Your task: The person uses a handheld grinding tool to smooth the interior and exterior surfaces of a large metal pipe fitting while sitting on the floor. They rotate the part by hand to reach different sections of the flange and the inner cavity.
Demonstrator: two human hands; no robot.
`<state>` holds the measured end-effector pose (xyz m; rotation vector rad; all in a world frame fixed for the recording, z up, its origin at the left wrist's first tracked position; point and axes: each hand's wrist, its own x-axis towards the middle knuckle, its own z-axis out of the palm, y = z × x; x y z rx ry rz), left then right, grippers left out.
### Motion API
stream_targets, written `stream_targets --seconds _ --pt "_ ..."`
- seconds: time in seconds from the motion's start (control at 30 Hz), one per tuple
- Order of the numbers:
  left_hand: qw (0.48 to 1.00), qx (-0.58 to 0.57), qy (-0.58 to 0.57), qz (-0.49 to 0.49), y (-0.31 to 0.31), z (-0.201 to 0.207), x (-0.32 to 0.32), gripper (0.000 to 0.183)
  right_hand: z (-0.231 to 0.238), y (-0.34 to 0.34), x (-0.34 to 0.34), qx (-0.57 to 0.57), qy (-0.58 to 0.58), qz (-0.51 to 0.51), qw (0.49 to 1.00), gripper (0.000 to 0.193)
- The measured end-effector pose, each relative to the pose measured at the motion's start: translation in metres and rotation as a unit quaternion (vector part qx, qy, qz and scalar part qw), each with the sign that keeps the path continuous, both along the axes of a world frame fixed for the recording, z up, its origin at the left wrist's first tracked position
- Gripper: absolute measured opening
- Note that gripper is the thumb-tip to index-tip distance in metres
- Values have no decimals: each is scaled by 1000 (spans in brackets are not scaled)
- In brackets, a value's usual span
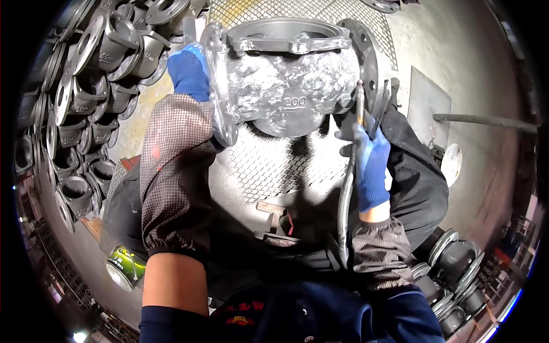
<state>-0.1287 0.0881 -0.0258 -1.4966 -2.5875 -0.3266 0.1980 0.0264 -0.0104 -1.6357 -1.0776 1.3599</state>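
- Closest to the person's body: braided hose (345,217), coming up between the legs to the right hand (372,163).
- Right hand, blue glove: closed round a slim pen-shaped tool (360,104), tip pointing away from the wearer.
- Tip sits at the right end of the big grey casting (286,86), by the inner side of the right flange (378,64). Touching or just off, can't tell from here.
- Casting: straight ahead of the torso, long axis left–right, a flange at each end, round opening facing up and away. Bulk lies left of and beyond the right hand.
- Left hand (190,71), also gloved: up against the outer side of the left flange (225,123). Fingers hidden, can't tell if they grip. It's nearer the casting than the right hand, which reaches it via the tool.
- Below: diamond-pattern mesh (269,166); what bears the weight, I can't make out.
- Green can (124,267) by the left elbow.
- Further out: castings stacked left (75,191), more lower right (456,260); bare concrete floor (480,154), flat plate (428,103) on the right.
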Motion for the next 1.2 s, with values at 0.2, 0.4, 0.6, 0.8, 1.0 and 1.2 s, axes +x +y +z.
stream_targets --seconds 0.2,0.4,0.6,0.8,1.0,1.2 --pt "996 52 -61 50 13 13 1 31 28 2 10 98 -9 -13 995 41" --pt "986 105 -99 81 50 -8 -32 45 3 29 -2 156 64 20 985 45" --pt "961 175 -193 90 76 -10 -31 37 -73 24 -58 157 19 111 981 49" --pt "987 131 -94 19 89 1 -9 32 -44 55 -33 333 3 85 939 48" --pt "983 24 145 -106 74 -14 26 25 -43 140 12 313 -56 -142 938 45" --pt "974 151 158 -62 -23 -44 109 58 -46 141 -7 375 46 -165 911 45"
